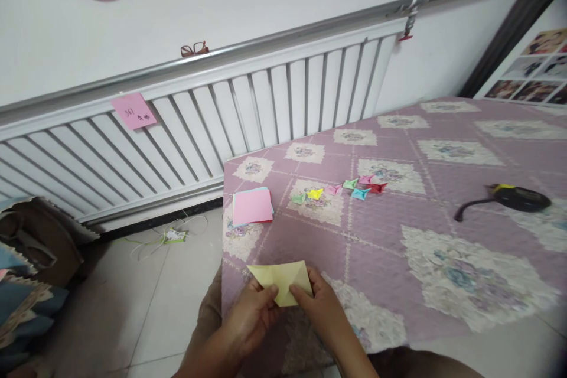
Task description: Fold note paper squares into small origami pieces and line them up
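Note:
A sheet of pale yellow paper [286, 276], creased and partly folded, is held between both my hands above the near edge of the table. My left hand [257, 307] pinches its lower left part, thumb on top. At its lower right, my right hand [316, 298] grips it the same way, with fingers hidden behind. Beyond the hands lies a stack of square paper [252, 207], pink on top. Several small folded paper shapes in green, yellow [315, 194], pink, blue [360, 194] and red [378, 188] sit in loose rows farther back.
A purple floral cloth [385, 236] covers the table. To the right lies a black and yellow object [520, 198] with a strap. Behind the table runs a white radiator [283, 100] with a pink note [133, 111]; glasses [195, 49] rest on the pipe above.

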A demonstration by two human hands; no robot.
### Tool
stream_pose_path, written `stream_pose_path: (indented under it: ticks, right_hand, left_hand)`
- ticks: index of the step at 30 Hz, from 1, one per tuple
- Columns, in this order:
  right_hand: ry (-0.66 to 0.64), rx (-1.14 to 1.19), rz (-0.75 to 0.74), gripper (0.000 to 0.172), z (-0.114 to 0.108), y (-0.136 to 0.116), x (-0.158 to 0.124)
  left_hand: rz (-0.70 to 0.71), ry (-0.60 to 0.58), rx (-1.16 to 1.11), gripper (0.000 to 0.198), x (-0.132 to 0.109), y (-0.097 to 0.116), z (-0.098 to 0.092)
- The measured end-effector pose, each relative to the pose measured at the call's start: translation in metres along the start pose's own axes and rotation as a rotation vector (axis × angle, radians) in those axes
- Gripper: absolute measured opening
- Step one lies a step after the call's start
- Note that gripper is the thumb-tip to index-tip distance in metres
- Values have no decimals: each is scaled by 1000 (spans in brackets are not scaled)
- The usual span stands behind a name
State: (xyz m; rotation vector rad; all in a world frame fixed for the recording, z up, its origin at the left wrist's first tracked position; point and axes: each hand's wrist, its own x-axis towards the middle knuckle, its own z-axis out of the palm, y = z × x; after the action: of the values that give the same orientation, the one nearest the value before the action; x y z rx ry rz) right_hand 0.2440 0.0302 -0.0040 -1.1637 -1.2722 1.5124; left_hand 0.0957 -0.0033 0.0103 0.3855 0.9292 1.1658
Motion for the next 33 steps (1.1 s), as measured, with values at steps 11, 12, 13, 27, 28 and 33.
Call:
stream_pose_path:
  ticks: [11, 12, 13, 27, 28, 33]
  right_hand:
    - [5, 113, -7, 28, 2, 1, 0]
    - [-2, 127, -5, 29, 1, 1, 0]
    - [-8, 133, -7, 30, 1, 1, 0]
    - [93, -161, -84, 19, 12, -3, -4]
    - [91, -138, -73, 19, 14, -2, -4]
    - [109, -115, -41, 23, 12, 6, -2]
  left_hand:
    - [-40, 124, 62, 46, 1, -4, 2]
    - [-41, 123, 68, 44, 1, -4, 2]
    - [-45, 125, 71, 43, 1, -4, 2]
    - [15, 134, 165, 29, 4, -6, 5]
    - [6, 111, 186, 29, 4, -7, 6]
    - [11, 147, 191, 26, 3, -8, 3]
